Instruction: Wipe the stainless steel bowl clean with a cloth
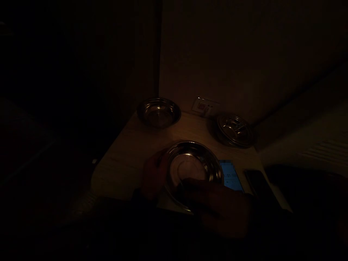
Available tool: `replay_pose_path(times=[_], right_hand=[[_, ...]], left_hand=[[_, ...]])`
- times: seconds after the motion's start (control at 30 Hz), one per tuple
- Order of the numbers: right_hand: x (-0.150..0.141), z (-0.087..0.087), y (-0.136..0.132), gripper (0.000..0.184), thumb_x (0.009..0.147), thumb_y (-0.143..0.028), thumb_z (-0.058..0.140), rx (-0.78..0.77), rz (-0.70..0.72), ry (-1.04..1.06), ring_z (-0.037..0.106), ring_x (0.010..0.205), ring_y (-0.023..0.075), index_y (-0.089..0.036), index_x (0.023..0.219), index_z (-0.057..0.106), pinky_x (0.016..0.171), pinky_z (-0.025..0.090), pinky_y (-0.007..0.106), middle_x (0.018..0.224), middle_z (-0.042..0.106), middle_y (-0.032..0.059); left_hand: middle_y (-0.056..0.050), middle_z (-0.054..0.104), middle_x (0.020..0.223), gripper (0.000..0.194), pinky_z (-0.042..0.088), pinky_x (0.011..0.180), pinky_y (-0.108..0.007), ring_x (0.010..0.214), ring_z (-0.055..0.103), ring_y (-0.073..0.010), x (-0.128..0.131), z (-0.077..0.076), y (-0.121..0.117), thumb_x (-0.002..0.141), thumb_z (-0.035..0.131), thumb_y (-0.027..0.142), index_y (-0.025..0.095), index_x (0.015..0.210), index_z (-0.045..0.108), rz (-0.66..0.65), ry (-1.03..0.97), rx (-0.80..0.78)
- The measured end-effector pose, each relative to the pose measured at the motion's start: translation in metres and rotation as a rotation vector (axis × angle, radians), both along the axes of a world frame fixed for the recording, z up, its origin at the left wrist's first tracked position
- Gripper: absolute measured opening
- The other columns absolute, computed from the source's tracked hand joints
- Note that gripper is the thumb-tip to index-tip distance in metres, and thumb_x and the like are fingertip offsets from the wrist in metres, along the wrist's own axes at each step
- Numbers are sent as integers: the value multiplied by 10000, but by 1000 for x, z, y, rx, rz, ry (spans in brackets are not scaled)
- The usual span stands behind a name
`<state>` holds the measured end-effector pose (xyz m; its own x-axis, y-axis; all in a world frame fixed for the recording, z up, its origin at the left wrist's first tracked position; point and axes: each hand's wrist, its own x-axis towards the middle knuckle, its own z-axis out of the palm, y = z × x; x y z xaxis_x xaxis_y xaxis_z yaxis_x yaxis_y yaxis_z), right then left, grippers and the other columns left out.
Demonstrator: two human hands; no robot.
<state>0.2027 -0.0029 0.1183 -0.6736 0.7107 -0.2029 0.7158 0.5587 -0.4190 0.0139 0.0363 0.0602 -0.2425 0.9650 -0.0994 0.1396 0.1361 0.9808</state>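
A shiny round metal bowl (187,166) is tilted toward me above the front of the small wooden table (122,159). My left hand (154,174) grips its left rim. Across the lower right of the bowl lies my right hand (217,203), its fingers bent together over the inner surface. Something dark shows at those fingertips, but the light is too dim to make out what it is.
Another metal bowl (159,114) stands at the table's back left corner. Several stacked metal dishes (235,130) sit at the back right. A lit phone (230,175) and a dark phone-like slab (261,186) lie at the right. A wall socket (204,107) is behind the table.
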Motion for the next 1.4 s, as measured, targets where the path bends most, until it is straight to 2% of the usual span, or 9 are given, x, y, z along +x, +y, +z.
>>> replay_pose_path(times=[0.1, 0.2, 0.3, 0.43, 0.6, 0.87, 1.03, 1.17, 1.4], right_hand=[[9, -6, 0, 419, 733, -248, 526, 111, -46, 41, 508, 1182, 270, -277, 1134, 646, 904, 460, 410, 1340, 507, 60], [17, -11, -4, 470, 720, -234, 553, 97, -30, -8, 522, 1161, 259, -332, 1177, 606, 896, 461, 408, 1314, 534, 24], [18, -17, -6, 506, 756, -255, 530, 86, 0, -17, 543, 1133, 234, -298, 1260, 537, 888, 466, 375, 1276, 567, 35], [-5, -18, -3, 515, 778, -271, 486, 115, 49, 69, 538, 1142, 244, -206, 1289, 508, 888, 469, 364, 1263, 576, 89], [-40, -5, 2, 549, 767, -252, 504, -14, -2, -4, 562, 1105, 272, -150, 1305, 470, 885, 474, 386, 1260, 572, 123], [-3, -5, -9, 385, 827, -178, 485, 24, -68, -146, 584, 1077, 224, -279, 1185, 585, 896, 462, 333, 1166, 645, 44], [-25, -13, -7, 445, 823, -154, 472, -9, -33, -105, 555, 1130, 225, -242, 1253, 544, 904, 469, 337, 1251, 590, 55], [-32, -14, -10, 453, 820, -224, 495, 20, -10, -47, 555, 1130, 241, -216, 1272, 522, 896, 478, 342, 1279, 564, 63], [-22, -11, -8, 345, 835, -207, 483, 22, -90, -163, 648, 936, 218, -276, 1155, 593, 760, 508, 303, 1085, 681, 47]], left_hand=[[-40, 698, 1056, 323, 480, 854, -284, 974, 631, -193, 1, -1, 0, 860, 467, 344, 190, 1046, 681, 13, 3, 13], [-41, 698, 1055, 328, 480, 854, -293, 986, 627, -200, 3, -2, 0, 858, 471, 354, 189, 1047, 682, 41, 6, -6], [-48, 704, 1038, 325, 488, 836, -294, 973, 633, -205, 6, -2, 1, 850, 484, 354, 175, 1030, 686, 63, -10, -14], [-44, 706, 1031, 327, 489, 829, -287, 963, 637, -200, 6, -3, 3, 846, 488, 366, 174, 1021, 685, 54, -40, -10], [-57, 707, 1023, 345, 486, 825, -300, 959, 638, -213, 2, -4, 6, 845, 480, 378, 163, 1020, 686, 15, 6, 4], [-37, 708, 1033, 342, 485, 838, -303, 989, 631, -214, 2, -1, 8, 819, 522, 416, 198, 1017, 694, -20, -43, -47], [-46, 709, 1029, 353, 486, 842, -320, 974, 636, -219, 0, 2, 11, 822, 511, 431, 198, 1008, 698, -55, -52, -62], [-42, 716, 1007, 357, 497, 825, -318, 950, 646, -221, -6, 5, 16, 803, 534, 455, 209, 999, 705, -113, -61, -66], [-49, 699, 1057, 394, 481, 871, -324, 1001, 628, -223, -11, 2, 14, 812, 513, 482, 201, 1030, 681, -106, -34, -75]])
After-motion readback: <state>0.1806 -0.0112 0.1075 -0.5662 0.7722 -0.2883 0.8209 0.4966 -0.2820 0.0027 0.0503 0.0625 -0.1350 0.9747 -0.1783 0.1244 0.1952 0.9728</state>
